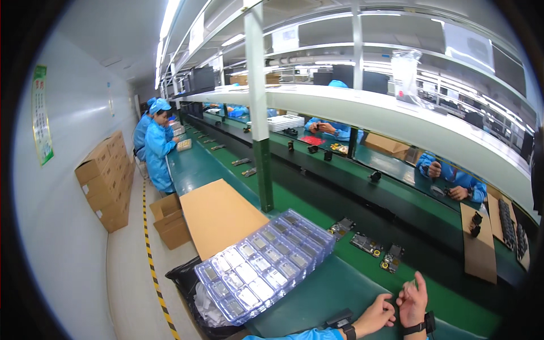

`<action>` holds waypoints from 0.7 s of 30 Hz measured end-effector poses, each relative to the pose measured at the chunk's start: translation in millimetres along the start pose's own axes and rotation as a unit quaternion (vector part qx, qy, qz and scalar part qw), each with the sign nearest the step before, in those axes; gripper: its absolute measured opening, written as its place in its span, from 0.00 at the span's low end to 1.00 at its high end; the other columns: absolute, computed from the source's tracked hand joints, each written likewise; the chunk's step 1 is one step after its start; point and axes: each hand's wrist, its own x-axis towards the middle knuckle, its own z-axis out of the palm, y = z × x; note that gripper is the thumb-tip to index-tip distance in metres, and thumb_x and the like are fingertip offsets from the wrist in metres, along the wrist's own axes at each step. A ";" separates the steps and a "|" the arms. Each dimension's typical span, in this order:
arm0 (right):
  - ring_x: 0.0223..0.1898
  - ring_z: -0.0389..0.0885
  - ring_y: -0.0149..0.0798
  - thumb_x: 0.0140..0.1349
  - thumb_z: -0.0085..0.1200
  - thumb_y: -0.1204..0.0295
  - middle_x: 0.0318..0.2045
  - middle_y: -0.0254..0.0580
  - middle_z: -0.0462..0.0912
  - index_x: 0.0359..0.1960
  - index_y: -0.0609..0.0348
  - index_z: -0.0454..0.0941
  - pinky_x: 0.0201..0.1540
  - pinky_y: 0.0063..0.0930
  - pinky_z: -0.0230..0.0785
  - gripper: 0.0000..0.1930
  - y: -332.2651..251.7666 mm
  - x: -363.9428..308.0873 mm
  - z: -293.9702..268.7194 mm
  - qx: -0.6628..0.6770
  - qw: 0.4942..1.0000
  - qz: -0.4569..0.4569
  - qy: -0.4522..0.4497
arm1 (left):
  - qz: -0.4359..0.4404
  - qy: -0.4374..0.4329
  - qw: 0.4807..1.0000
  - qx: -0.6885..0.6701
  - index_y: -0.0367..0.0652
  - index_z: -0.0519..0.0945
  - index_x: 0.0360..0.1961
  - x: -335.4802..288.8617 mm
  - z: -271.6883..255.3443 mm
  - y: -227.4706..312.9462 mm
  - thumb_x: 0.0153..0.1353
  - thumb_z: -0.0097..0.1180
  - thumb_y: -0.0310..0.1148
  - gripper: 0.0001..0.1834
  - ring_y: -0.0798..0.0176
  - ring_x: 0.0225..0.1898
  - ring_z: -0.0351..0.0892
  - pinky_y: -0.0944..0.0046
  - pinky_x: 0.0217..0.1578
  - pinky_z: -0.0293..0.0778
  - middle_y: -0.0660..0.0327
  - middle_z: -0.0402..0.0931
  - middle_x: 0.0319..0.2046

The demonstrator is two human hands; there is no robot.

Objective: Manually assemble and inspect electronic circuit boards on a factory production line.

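Over the green bench [309,303] at the lower right, my left hand [375,315] has its fingers curled in; whatever they may hold is hidden. Close beside it is my right hand [413,303], palm turned toward me, index finger stretched up and the others bent, with nothing visible in it. Beyond my hands, on the green strip, lie three circuit boards: a left one [341,228], a middle one [366,245] and a right one [392,259]. A dark object [340,318] rests on the bench by my left wrist.
Stacked clear plastic trays [266,266] of metallic parts overhang the bench's left edge, near a cardboard sheet [218,212] and black bag [184,277]. A black belt [362,207] runs past a post [262,170]. Co-workers in blue [158,147] work farther along and across.
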 end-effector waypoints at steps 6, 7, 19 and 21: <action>0.19 0.64 0.22 0.65 0.51 0.77 0.26 0.29 0.69 0.67 0.53 0.64 0.16 0.14 0.52 0.27 -23.8 -24.1 -26.3 -0.006 0.997 0.039 0.061 | -0.028 -0.052 0.992 0.109 0.33 0.53 0.70 8.9 -13.4 -8.1 0.70 0.48 0.24 0.30 0.61 0.45 0.81 0.62 0.44 0.84 0.54 0.69 0.49; 0.19 0.64 0.22 0.65 0.51 0.77 0.25 0.29 0.69 0.67 0.53 0.64 0.16 0.14 0.52 0.27 -24.9 -25.7 -28.3 -0.007 0.996 0.077 0.052 | -0.030 -0.058 0.992 0.107 0.33 0.54 0.70 9.6 -14.0 -8.3 0.70 0.48 0.24 0.30 0.61 0.45 0.81 0.62 0.45 0.84 0.54 0.69 0.49; 0.16 0.69 0.28 0.78 0.43 0.52 0.20 0.35 0.75 0.49 0.61 0.75 0.16 0.21 0.58 0.22 -16.8 -22.3 -37.6 -0.035 0.995 0.095 -0.024 | -0.035 -0.079 0.993 0.081 0.37 0.60 0.68 7.5 -17.7 -9.5 0.73 0.49 0.31 0.25 0.62 0.43 0.81 0.63 0.44 0.82 0.58 0.70 0.46; 0.12 0.68 0.28 0.77 0.47 0.56 0.18 0.35 0.75 0.48 0.61 0.77 0.13 0.21 0.56 0.19 -19.5 -24.6 -36.4 -0.044 0.993 0.103 -0.041 | -0.072 -0.092 0.990 0.083 0.36 0.57 0.70 3.1 -15.2 12.0 0.70 0.49 0.20 0.29 0.63 0.48 0.79 0.63 0.50 0.82 0.56 0.66 0.52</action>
